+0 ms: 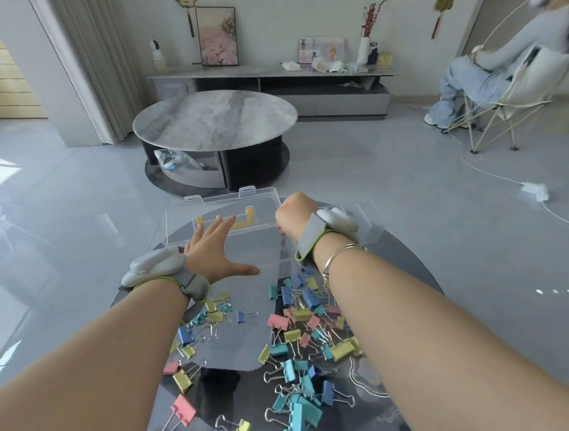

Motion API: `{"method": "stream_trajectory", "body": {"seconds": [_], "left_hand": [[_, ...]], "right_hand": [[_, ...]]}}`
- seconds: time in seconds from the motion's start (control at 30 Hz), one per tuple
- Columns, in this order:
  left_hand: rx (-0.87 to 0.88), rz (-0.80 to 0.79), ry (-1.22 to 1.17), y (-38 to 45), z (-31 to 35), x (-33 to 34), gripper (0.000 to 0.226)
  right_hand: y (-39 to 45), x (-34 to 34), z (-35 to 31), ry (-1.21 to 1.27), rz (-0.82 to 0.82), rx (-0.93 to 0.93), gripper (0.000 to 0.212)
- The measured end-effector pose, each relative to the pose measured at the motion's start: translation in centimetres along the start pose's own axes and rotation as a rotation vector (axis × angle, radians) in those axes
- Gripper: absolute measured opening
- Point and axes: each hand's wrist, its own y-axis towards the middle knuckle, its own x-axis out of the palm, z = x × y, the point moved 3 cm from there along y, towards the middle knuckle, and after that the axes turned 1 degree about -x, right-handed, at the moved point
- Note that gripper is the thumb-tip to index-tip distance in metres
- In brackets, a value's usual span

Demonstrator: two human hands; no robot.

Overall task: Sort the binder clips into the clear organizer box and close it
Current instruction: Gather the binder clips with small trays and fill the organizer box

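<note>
head view: the clear organizer box [225, 219] sits at the far edge of a round reflective table [413, 284], with its transparent lid [212, 200] raised toward the far side and two latch tabs along the lid's top edge. yellow pieces show through the clear plastic inside the box. the left hand [214, 248] is spread flat, fingers straight and fanned, thumb pointing right; the fingers reach over the near-left part of the box and grip nothing. the right hand [293, 215] is at the right end of the box, knuckles up and bent downward at the wrist; its fingers are hidden behind the back of the hand, so it cannot be told whether they are curled or what they touch. each wrist carries a grey band with a white device on it, and the right wrist also has a thin metal bangle [336, 259]. the binder clips [305, 325] lie loose on the table nearer the person, pink, yellow, blue and teal, heaped mostly between and under the forearms. beyond, an oval marble coffee table [215, 116] stands on the floor, and a second person sits in a folding chair [493, 122] at far right.
</note>
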Motion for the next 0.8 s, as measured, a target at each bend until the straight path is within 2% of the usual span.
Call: {"method": "stream_trajectory", "body": {"seconds": [0.13,0.27,0.4,0.5,0.67,0.8], "left_hand": [[0.037,-0.004,0.025,1.0,3.2,1.7,0.114],[0.056,0.014,0.065,2.0,4.9,3.4,0.111],[0.041,-0.003,0.102,2.1,4.7,4.4,0.109],[0.043,0.000,0.111,1.9,4.6,4.7,0.108],[0.043,0.000,0.110,1.0,4.9,4.0,0.108],[0.046,-0.006,0.086,-0.6,5.6,3.3,0.106]], "right_hand": [[0.7,-4.0,3.7,-0.188,0.074,-0.009,0.013],[1.2,-4.6,7.2,-0.288,-0.037,-0.028,0.020],[1.0,-3.6,9.1,-0.265,-0.096,-0.025,0.028],[0.7,-2.8,9.0,-0.287,-0.117,-0.037,0.013],[0.3,-2.9,7.6,-0.280,-0.071,-0.041,0.028],[-0.2,-4.1,6.3,-0.275,-0.015,-0.041,0.029]]}}
